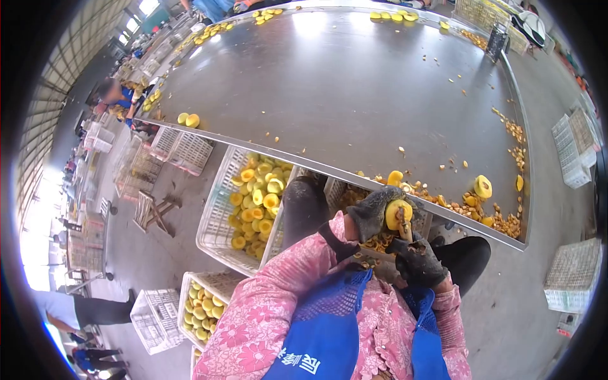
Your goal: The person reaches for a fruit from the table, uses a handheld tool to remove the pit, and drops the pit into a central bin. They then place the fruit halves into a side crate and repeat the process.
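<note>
My left hand (368, 214), in a dark soiled glove, is closed around a yellow peach (396, 213) above my lap, its cut side towards me. My right hand (418, 261), gloved as well, grips a short wooden-handled tool (405, 232). The tool's tip meets the peach flesh, where a brown patch shows; its head cannot be made out. Just beyond my hands, peach pits and scraps (443, 201) lie along the near edge of the metal table (329, 82). A cut peach (482, 187) rests among them. Below my hands, a crate of scraps (380, 242) is partly hidden.
A white crate of hollowed peach halves (218, 218) stands left of my knee, with another peach-filled crate (186, 297) nearer. Stacked crates (573, 272) are at right. A dark bottle (497, 39) stands at the table's far right corner. Another person (120, 95) works at the left end.
</note>
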Available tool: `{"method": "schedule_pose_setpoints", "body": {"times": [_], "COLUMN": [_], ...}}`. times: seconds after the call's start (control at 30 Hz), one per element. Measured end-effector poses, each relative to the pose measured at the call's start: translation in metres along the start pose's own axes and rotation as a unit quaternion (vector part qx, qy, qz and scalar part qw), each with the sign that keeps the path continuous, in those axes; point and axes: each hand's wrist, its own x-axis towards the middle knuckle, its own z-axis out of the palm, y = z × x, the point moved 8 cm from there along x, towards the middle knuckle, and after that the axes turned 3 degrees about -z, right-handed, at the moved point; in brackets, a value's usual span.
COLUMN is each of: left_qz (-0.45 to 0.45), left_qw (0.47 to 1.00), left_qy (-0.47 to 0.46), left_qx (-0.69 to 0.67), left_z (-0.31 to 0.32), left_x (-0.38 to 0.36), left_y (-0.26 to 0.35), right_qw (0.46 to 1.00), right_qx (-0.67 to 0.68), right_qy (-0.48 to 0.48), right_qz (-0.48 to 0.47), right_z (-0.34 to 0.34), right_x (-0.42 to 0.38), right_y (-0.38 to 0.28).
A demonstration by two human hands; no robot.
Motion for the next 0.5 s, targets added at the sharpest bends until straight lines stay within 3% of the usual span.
{"method": "schedule_pose_setpoints", "body": {"times": [0.03,0.07,0.1,0.13,0.17,0.2,0.27,0.3,0.33,0.4,0.43,0.47,0.5], "left_qz": [0.0,-0.106,-0.211,-0.313,-0.311,-0.286,-0.288,-0.144,0.009,-0.207,-0.147,-0.148,-0.175], "left_qw": [1.0,0.979,0.916,0.813,0.825,0.813,0.844,0.946,0.985,0.893,0.941,0.941,0.908], "left_qy": [0.001,0.055,0.1,0.137,0.168,0.202,0.175,0.14,0.155,0.196,0.182,0.18,0.201], "left_qx": [0.0,-0.166,-0.326,-0.472,-0.441,-0.465,-0.416,-0.253,-0.082,-0.348,-0.243,-0.244,-0.324], "left_z": [-0.001,-0.006,-0.001,0.015,0.012,0.013,0.014,0.007,0.003,0.006,0.004,0.005,0.007], "left_x": [0.001,0.002,0.001,-0.004,-0.004,-0.008,-0.011,-0.003,-0.005,-0.015,-0.007,-0.007,-0.009], "left_y": [0.002,-0.016,-0.036,-0.055,-0.055,-0.049,-0.036,-0.019,0.002,-0.051,-0.028,-0.028,-0.035], "right_qw": [1.0,1.0,1.0,0.999,0.969,0.971,0.85,0.802,0.803,0.838,0.839,0.817,0.792], "right_qx": [-0.012,-0.012,0.006,0.026,-0.212,-0.21,-0.415,-0.43,-0.431,-0.354,-0.354,-0.343,-0.331], "right_qy": [-0.005,0.0,0.009,0.023,-0.066,-0.049,-0.02,0.016,0.021,0.025,0.027,0.046,0.065], "right_qz": [-0.015,-0.012,0.012,0.036,-0.112,-0.106,-0.325,-0.415,-0.411,-0.414,-0.413,-0.462,-0.51], "right_z": [0.001,0.004,0.007,0.004,0.009,0.0,0.013,0.014,0.016,0.016,0.017,0.017,0.017], "right_x": [0.0,0.0,0.002,0.002,0.006,0.008,0.0,-0.004,-0.006,-0.011,-0.011,-0.017,-0.024], "right_y": [-0.003,-0.003,-0.001,0.003,-0.007,0.003,-0.016,-0.019,-0.022,-0.033,-0.033,-0.038,-0.043]}}
